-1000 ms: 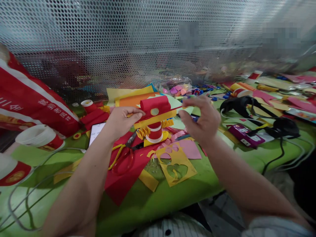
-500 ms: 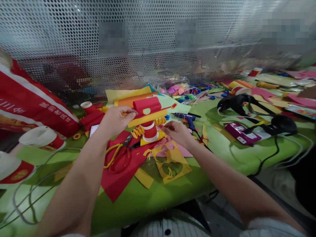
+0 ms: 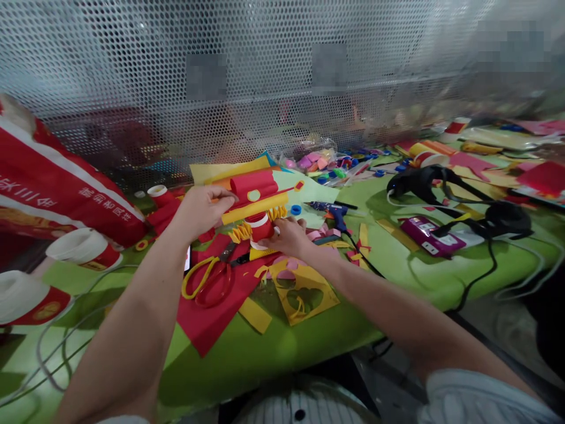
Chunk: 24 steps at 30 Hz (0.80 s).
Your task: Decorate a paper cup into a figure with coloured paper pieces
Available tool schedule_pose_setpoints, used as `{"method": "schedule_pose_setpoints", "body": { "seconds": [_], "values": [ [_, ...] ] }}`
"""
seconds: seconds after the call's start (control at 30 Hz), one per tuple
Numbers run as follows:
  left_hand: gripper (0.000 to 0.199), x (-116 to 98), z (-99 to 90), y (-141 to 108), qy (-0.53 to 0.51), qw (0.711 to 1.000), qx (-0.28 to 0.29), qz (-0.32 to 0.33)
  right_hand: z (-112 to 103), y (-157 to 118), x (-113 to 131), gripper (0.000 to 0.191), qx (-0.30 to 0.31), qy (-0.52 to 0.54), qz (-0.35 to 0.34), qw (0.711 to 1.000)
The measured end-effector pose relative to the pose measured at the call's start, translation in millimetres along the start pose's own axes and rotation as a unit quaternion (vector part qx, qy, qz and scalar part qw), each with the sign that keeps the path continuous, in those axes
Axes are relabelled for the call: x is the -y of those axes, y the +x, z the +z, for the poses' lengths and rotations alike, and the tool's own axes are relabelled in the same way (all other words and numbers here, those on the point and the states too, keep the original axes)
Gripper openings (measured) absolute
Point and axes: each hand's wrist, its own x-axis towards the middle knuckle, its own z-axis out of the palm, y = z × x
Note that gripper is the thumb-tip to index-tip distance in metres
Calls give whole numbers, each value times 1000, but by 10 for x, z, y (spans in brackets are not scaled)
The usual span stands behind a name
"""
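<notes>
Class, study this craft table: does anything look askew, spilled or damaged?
The yellow sheet near the right hand is full of holes, though their rounded outlines suggest cutting rather than damage. Loose paper scraps lie strewn beside the glue gun, which looks untidy. No spill is visible.

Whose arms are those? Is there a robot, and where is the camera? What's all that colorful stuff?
There's no robot here: those are a person's own bare arms. The camera sits on their head, looking forward and down, so you see what's in front of them.

The left hand seems to pinch the left end of a red paper roll. The right hand is at the side of a red-and-white cup, just below the roll.

On the green table you can also spot yellow paper with cut-out holes, a blue glue gun and a purple box. Some things farther back are too blurry to name.
</notes>
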Motion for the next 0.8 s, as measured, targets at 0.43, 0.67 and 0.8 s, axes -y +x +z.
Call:
{"method": "schedule_pose_setpoints", "body": {
  "seconds": [0.43, 0.67, 0.8],
  "values": [
    [16, -7, -16, 126, 106, 993, -36, 22, 142, 374, -82, 40, -34, 46, 2, 998],
    [15, 4, -23, 31, 140, 985, -83, 53, 127, 360, -112, 39, -53, 66, -7, 996],
    [15, -64, -9, -244, 106, 968, -199, 113, 133, 356, -107, 36, -76, 79, 16, 994]
  ]
}}
